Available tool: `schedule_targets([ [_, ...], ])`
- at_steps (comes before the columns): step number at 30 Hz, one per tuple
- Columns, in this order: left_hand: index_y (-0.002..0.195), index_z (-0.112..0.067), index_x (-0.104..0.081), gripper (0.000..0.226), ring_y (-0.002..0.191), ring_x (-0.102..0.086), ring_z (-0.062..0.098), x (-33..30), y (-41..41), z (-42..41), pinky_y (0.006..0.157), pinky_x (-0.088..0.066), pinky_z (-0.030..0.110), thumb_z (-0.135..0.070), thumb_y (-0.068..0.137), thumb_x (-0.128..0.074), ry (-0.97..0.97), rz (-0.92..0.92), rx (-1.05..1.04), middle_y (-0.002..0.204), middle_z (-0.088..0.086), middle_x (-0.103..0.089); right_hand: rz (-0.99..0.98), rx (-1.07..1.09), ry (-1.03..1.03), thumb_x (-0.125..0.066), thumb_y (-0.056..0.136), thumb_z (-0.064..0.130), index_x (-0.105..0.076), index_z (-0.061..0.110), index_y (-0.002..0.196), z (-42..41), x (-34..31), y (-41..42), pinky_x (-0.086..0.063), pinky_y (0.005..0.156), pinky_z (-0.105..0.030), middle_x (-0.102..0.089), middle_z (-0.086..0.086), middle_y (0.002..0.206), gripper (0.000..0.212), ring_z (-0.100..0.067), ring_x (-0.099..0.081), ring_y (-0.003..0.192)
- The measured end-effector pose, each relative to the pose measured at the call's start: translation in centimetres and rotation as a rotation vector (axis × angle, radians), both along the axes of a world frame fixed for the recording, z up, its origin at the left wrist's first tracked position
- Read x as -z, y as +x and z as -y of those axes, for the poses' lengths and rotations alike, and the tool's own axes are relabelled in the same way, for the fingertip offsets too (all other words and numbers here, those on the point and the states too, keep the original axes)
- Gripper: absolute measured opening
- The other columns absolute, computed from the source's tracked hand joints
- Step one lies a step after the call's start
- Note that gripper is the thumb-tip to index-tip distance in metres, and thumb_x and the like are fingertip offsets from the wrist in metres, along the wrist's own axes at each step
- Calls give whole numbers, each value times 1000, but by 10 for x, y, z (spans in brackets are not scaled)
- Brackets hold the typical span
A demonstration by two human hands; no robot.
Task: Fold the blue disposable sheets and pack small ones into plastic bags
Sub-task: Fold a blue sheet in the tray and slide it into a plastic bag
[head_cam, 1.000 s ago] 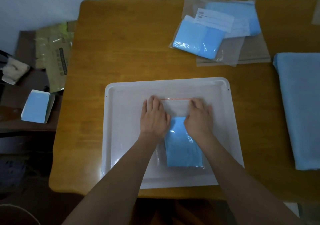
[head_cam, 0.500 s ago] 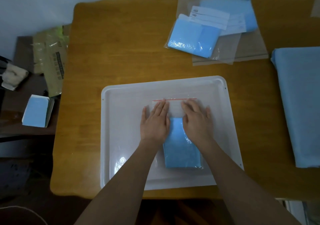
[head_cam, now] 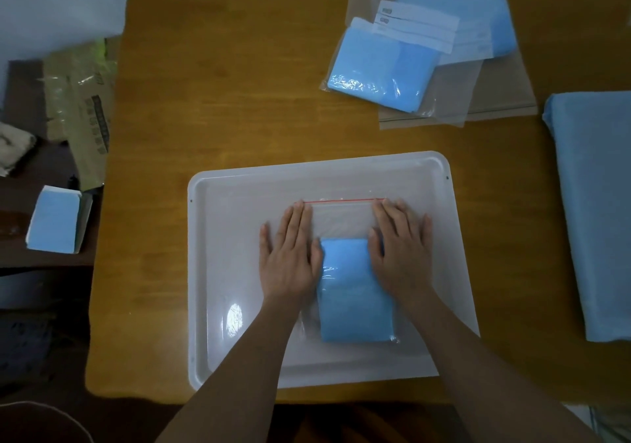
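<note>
On the white tray [head_cam: 218, 272] at the near middle of the wooden table [head_cam: 222, 101], seen from the head camera, a clear plastic bag [head_cam: 341, 219] lies flat with a folded blue sheet [head_cam: 355, 292] inside it. The sheet fills the near part of the bag; the far part is flat and see-through, ending in a red zip line [head_cam: 343, 200] that runs across between the fingertips of both hands. The left hand [head_cam: 290, 254] lies palm down with straight fingers on the bag's left side, just beside the sheet's left edge. The right hand [head_cam: 401, 251] lies the same way on the right side, its thumb touching the sheet's far right corner. Neither hand curls round anything; both press flat.

At the far right of the table a packed bag [head_cam: 379, 73] holds a blue sheet, with white paper labels [head_cam: 416, 27] lying over its far edge, and a second blue packet [head_cam: 478, 12] lies behind them on a stack of flat bags. A large blue sheet [head_cam: 594, 210] lies along the table's right side, well apart from the tray.

The tray's near rim sits close to the table's near edge. Bare wood shows left of the tray, beyond it, and between it and the large sheet. Off the table's left edge, on a darker lower surface, stands a small open box [head_cam: 56, 219] with blue contents, near a crumpled brown bag [head_cam: 82, 108].
</note>
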State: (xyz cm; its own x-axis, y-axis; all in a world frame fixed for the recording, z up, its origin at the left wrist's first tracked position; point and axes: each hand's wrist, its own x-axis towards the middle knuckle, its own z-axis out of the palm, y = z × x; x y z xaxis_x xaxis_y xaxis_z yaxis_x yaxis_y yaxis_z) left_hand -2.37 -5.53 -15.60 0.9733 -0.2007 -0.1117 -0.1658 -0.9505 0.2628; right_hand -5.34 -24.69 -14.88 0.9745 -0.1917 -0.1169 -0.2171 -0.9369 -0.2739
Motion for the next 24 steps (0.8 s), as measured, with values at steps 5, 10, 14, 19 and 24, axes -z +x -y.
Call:
schedule_targets([
  [5,153,-17,-22,62,146,-15,7,6,0,-2,119,-8,46,-36,94,-28,27,-4,7,158,-4,-23,11,5,-11,-37,96,34,-38,17,148,-3,3,-1,-15,117,-57,-41,-2,150,55,-21,-26,145],
  [10,154,-16,-18,64,147,-12,9,6,1,-1,119,-7,48,-37,94,-26,60,-25,29,159,-2,-22,30,3,-11,-32,96,36,-39,14,147,-2,2,-1,-15,117,-56,-38,-4,151,55,-22,-25,145],
  [14,154,-16,-14,64,148,-12,10,7,2,-2,120,-5,48,-38,95,-24,74,-40,31,159,-1,-21,58,9,-15,-34,96,36,-40,12,146,-2,5,-1,-16,118,-56,-39,-5,150,56,-22,-26,144],
  [19,154,-16,-12,63,147,-16,13,5,4,-1,120,-4,48,-42,97,-17,69,-35,46,158,1,-25,75,1,-45,-43,94,35,-42,12,145,-1,11,-2,-18,117,-57,-40,-5,150,56,-22,-26,144],
  [24,152,-11,-20,63,147,-15,14,5,6,0,119,-7,50,-40,95,-23,87,-41,71,157,5,-27,68,-1,-37,-40,94,37,-42,12,145,0,14,-2,-18,117,-57,-40,-6,149,57,-23,-28,143],
])
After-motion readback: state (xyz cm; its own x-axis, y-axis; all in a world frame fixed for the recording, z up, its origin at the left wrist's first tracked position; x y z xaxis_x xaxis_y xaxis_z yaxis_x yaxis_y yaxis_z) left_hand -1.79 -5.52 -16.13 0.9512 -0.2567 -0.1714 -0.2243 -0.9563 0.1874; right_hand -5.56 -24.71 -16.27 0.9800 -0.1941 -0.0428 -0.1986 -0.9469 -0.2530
